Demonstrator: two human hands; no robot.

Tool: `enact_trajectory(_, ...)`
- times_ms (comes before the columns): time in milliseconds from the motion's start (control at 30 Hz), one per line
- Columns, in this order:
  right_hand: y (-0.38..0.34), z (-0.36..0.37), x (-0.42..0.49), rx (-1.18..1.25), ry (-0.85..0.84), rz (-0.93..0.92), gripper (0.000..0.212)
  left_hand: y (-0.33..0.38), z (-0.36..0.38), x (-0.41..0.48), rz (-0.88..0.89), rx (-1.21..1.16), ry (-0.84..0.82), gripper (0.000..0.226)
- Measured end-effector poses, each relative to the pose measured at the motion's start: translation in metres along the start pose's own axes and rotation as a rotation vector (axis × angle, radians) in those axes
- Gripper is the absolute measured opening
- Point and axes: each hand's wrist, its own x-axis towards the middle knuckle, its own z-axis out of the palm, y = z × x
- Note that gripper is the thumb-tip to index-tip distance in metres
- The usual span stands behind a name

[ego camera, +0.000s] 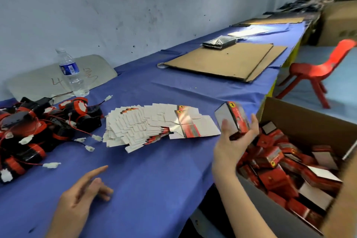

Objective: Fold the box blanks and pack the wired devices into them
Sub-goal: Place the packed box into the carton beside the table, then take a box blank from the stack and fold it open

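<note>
My right hand (234, 144) holds a folded red, black and white box (232, 118) at the table's right edge, beside the open cardboard carton (301, 116). The carton holds several packed boxes (286, 170) of the same kind. A fanned stack of flat white box blanks (152, 123) lies in the middle of the blue table (154, 179). A heap of black and red wired devices (34, 127) with white connectors lies at the left. My left hand (83, 193) hovers low over the cloth, fingers loose, holding nothing.
A water bottle (72, 72) stands behind the devices, in front of a grey board. Flat cardboard sheets (228, 62) with a wrapped dark packet (220, 41) lie farther along the table. A red plastic chair (316, 69) stands on the floor at right.
</note>
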Motion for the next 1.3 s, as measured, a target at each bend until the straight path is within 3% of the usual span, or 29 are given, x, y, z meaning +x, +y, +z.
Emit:
enact_trajectory(67, 0.009, -0.004, 0.016, -0.225, -0.009, -0.023, 0.084, 0.000, 0.001, 0.000, 0.011, 0.040, -0.019, 0.030)
enact_trajectory(133, 0.016, 0.002, 0.022, -0.442, -0.124, -0.125, 0.092, 0.002, 0.002, -0.001, 0.025, 0.070, -0.038, 0.030)
enact_trajectory(200, 0.023, 0.016, 0.021, -0.592, -0.408, -0.232, 0.093, 0.004, 0.002, -0.002, 0.026, 0.079, -0.050, 0.030)
enact_trajectory(300, 0.038, 0.035, 0.017, -0.862, -1.029, -0.276, 0.091, 0.004, 0.001, -0.002, 0.036, 0.090, -0.051, 0.030)
enact_trajectory(367, 0.045, 0.043, 0.016, -1.058, -1.239, -0.294, 0.079, 0.002, 0.000, -0.002, 0.041, 0.101, -0.052, 0.028)
enact_trajectory(433, 0.047, 0.046, 0.020, -1.059, -1.195, -0.341, 0.059, 0.000, 0.000, -0.002, 0.043, 0.114, -0.059, 0.027)
enact_trajectory(500, 0.043, 0.044, 0.021, -0.928, -1.031, -0.428, 0.050, 0.000, -0.001, -0.002, 0.044, 0.120, -0.055, 0.030)
enact_trajectory(667, 0.000, 0.040, -0.002, -0.234, -0.589, -0.421, 0.039, -0.001, 0.002, -0.002, 0.078, 0.153, 0.070, 0.031)
enact_trajectory(700, -0.013, 0.045, -0.011, -0.115, -0.573, -0.370, 0.034, 0.002, 0.001, -0.001, 0.101, 0.152, 0.113, 0.044)
enact_trajectory(767, -0.036, 0.066, -0.034, 0.137, -0.695, -0.062, 0.025, 0.006, 0.000, 0.001, 0.201, 0.159, 0.192, 0.075)
enact_trajectory(833, -0.041, 0.093, -0.069, 0.226, -0.980, 0.269, 0.022, 0.009, -0.002, 0.002, 0.236, 0.157, 0.243, 0.090)
enact_trajectory(900, -0.041, 0.114, -0.111, 0.165, -1.199, 0.355, 0.022, 0.013, -0.004, 0.001, 0.122, 0.083, 0.342, 0.093)
enact_trajectory(1000, -0.030, 0.120, -0.151, 0.136, -1.218, 0.373, 0.027, 0.008, -0.006, 0.002, -0.035, -0.091, 0.499, 0.085)
enact_trajectory(1133, -0.016, 0.116, -0.159, 0.192, -1.210, 0.478, 0.039, 0.005, -0.007, 0.002, -0.014, -0.085, 0.552, 0.075)
enact_trajectory(1300, -0.013, 0.116, -0.151, 0.211, -1.192, 0.632, 0.046, 0.010, 0.008, -0.001, -0.045, -0.107, 0.344, 0.076)
